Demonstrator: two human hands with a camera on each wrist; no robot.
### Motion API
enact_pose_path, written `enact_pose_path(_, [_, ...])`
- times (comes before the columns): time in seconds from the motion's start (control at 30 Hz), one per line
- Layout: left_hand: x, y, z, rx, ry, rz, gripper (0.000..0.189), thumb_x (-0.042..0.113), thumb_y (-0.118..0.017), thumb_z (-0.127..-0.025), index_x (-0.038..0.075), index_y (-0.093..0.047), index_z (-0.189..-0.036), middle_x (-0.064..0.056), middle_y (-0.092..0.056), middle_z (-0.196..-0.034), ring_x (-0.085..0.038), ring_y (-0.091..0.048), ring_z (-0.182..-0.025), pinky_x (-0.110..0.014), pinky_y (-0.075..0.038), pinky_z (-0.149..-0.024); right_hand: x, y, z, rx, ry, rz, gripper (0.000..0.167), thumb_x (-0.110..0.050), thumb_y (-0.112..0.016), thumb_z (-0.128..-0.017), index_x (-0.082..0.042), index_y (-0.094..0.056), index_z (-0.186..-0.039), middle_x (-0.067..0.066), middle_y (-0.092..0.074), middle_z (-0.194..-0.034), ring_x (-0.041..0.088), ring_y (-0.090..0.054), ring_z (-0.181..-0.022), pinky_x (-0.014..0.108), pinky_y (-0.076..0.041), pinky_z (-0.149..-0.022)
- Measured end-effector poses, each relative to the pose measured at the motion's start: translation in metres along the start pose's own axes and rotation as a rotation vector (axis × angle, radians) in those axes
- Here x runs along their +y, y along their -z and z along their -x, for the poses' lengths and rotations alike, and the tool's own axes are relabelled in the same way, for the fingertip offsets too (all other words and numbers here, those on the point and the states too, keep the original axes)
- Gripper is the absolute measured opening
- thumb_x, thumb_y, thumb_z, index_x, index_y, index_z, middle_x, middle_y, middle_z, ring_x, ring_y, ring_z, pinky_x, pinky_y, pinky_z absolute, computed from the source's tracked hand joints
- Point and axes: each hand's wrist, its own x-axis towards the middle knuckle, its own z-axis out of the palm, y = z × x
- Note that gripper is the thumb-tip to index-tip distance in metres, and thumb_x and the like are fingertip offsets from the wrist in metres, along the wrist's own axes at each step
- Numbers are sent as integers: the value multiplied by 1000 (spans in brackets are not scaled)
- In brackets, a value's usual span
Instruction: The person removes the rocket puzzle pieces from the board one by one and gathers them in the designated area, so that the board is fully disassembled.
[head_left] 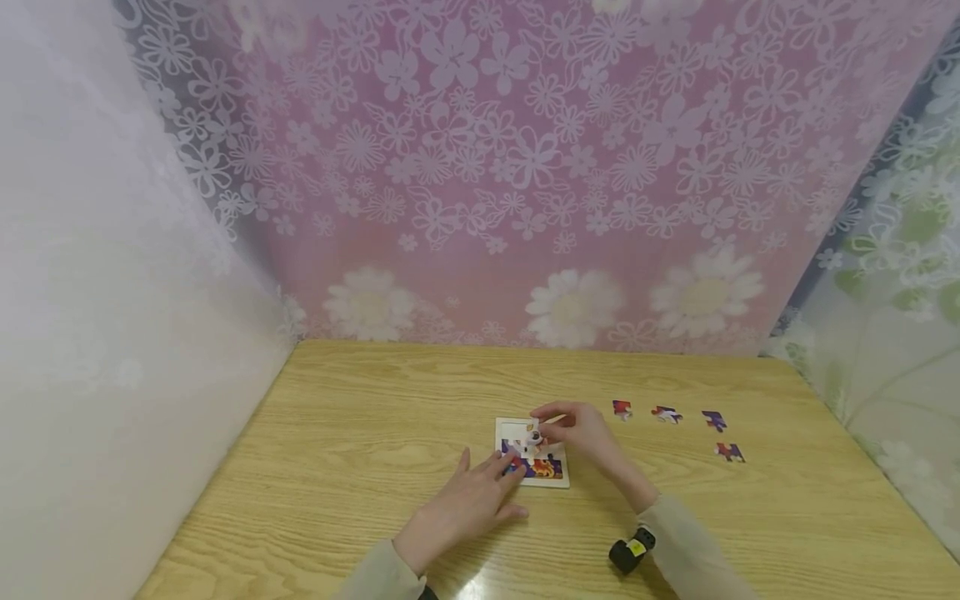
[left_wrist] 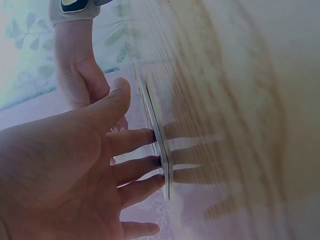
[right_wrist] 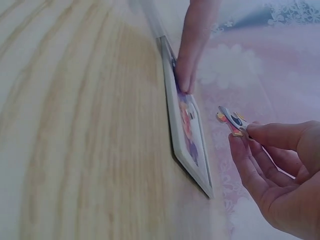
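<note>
A small white-framed jigsaw puzzle tray [head_left: 567,482] lies on the wooden table, its lower part filled with purple, red and orange pieces. My left hand [head_left: 474,498] rests with straight, spread fingertips on the tray's left side, seen also in the left wrist view. Between thumb and fingers, my right hand [head_left: 581,432] pinches a jigsaw piece [right_wrist: 234,121] with white, orange and dark patches. In the right wrist view that piece is held up off the tray [right_wrist: 175,125]. A bare white part of the tray shows at its upper end.
Several loose jigsaw pieces lie right of the tray: a red one [head_left: 622,408], a white and purple one [head_left: 667,414], a purple one [head_left: 715,420] and a red and purple one [head_left: 729,452]. Flowered curtain [head_left: 487,208] hangs behind the table [head_left: 360,417].
</note>
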Motion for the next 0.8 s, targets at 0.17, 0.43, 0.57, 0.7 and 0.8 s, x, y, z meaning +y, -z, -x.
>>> enact_pose_path(0.17, [1,0,0,-9,9,3,65,57,-51,-99,20,-48,-152,-6,-33,-163,-27,-37,-148,-63,-28,-117,1,12,5,32,7,-9,31,-12,-70,-97,5,-69,-123,20,-72,-113,25,-75,-87,44,-61,-82])
enact_pose_path(0.43, [1,1,1,-5,8,10,66,57,-51,-99,19,-47,-153,-5,-33,-164,-27,-37,-148,-63,-28,-117,-1,32,17,81,4,7,34,-15,-69,-97,6,-67,-125,22,-70,-119,25,-74,-92,40,-61,-84])
enact_pose_path(0.57, [1,0,1,1,3,11,66,57,-51,-99,19,-48,-153,-6,-32,-164,-27,-36,-148,-63,-28,-117,4,42,23,105,-8,14,36,-17,-69,-98,4,-67,-127,21,-69,-121,22,-73,-94,35,-61,-83])
enact_pose_path(0.7, [1,1,2,5,0,10,65,56,-51,-99,18,-48,-152,-6,-33,-163,-27,-37,-148,-63,-28,-117,10,55,31,119,-17,10,36,-16,-67,-99,4,-65,-129,23,-68,-123,18,-72,-95,36,-61,-84])
enact_pose_path(0.8, [1,2,3,9,-3,11,65,56,-51,-99,18,-49,-152,-6,-34,-163,-27,-38,-147,-63,-28,-117,17,67,39,138,-23,9,38,-17,-67,-100,4,-64,-131,24,-67,-124,13,-72,-94,37,-61,-84])
